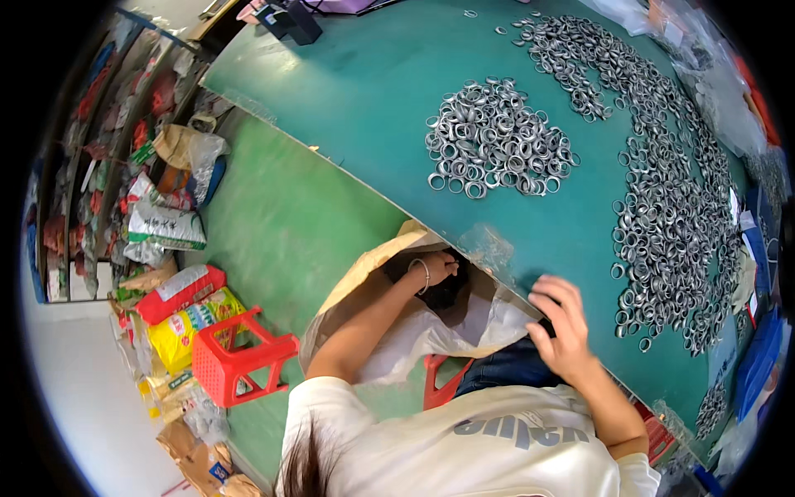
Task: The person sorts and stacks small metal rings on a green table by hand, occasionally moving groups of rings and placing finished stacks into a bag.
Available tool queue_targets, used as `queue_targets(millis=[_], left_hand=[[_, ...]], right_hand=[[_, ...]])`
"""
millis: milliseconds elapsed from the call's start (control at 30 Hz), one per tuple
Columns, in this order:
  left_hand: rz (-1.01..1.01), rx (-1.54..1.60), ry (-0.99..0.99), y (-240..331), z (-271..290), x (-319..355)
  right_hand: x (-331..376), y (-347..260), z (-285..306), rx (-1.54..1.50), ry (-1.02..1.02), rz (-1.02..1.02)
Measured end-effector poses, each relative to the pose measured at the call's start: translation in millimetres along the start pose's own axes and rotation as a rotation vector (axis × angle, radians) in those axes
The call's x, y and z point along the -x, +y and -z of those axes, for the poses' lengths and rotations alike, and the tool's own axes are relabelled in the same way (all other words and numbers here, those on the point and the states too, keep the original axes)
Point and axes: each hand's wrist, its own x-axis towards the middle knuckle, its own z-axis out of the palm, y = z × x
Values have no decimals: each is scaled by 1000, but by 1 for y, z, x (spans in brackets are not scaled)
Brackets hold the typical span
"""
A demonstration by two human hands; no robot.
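Note:
My left arm reaches down into a large brown paper bag (pixel 364 269) with a white plastic liner (pixel 414 348), beside the table edge. Deep in its mouth is my left hand (pixel 439 267), a bracelet on the wrist. Its fingers are curled by something dark inside, and what they hold, if anything, is hidden. My right hand (pixel 565 327) hovers at the table's edge, fingers and thumb apart, with nothing in it. On the green table (pixel 356 108) lies a heap of silver metal rings (pixel 497 141). A larger spread of rings (pixel 671 199) covers the right side.
A red plastic stool (pixel 240 356) stands on the green floor at left, near a yellow sack (pixel 195 327) and a red sack (pixel 182 292). Shelves (pixel 108 141) full of bags line the far left. Clear plastic bags (pixel 712 83) and blue trays (pixel 762 356) edge the table's right.

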Motion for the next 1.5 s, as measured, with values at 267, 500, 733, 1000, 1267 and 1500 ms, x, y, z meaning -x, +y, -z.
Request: queue_targets(millis=[267, 500, 733, 1000, 1267, 1500], left_hand=[[-416, -170, 90, 196, 29, 170], [-679, -235, 162, 263, -85, 149], [-552, 2, -90, 281, -160, 118], [-584, -3, -109, 262, -191, 104], [-578, 91, 41, 265, -185, 110], [-535, 37, 73, 259, -184, 112]], right_hand=[[58, -23, -42, -1286, 88, -653], [99, -12, 14, -2009, 148, -1083], [187, 22, 29, -2115, 518, -1073], [230, 49, 9, -2174, 582, -1008], [245, 66, -8, -2515, 474, -595], [229, 54, 8, -2271, 524, -920]])
